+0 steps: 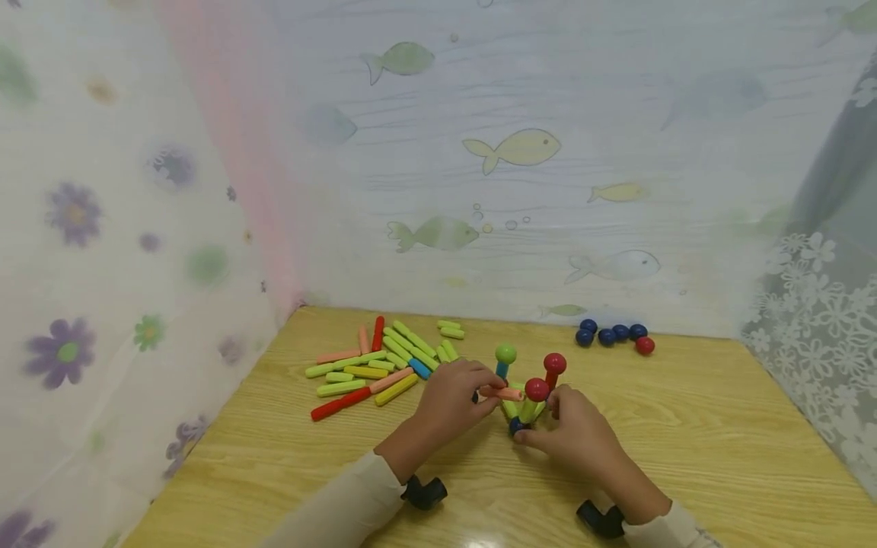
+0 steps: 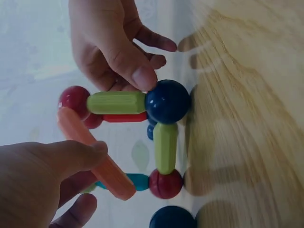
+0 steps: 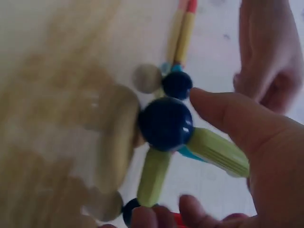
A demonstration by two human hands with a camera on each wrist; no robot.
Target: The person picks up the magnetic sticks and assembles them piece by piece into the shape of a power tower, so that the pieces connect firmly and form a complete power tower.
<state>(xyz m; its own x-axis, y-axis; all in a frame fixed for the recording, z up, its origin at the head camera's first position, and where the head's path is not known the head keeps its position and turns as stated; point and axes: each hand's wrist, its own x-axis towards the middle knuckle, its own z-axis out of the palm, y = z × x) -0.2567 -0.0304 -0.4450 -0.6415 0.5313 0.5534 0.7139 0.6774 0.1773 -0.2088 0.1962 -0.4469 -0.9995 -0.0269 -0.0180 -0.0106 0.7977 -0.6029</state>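
Observation:
My left hand (image 1: 452, 397) pinches an orange rod (image 1: 508, 393) between thumb and fingers. One end of that rod (image 2: 104, 166) meets a red ball (image 2: 73, 102) on a small ball-and-rod structure, as the left wrist view shows. Lime-green rods (image 2: 165, 148) join dark blue and red balls at its base. Uprights carry a green ball (image 1: 505, 354) and two red balls (image 1: 555, 364). From the other side, my right hand (image 1: 584, 432) holds the structure, its thumb at a dark blue corner ball (image 2: 167, 101); the fingertips are partly hidden.
To the left lies a pile of green, yellow, red and orange rods (image 1: 370, 371). Several dark blue balls (image 1: 607, 337) and a loose red ball (image 1: 645, 345) sit at the back right. Black curved pieces (image 1: 426, 493) show by both wrists. A patterned curtain (image 1: 479, 190) hangs behind the table.

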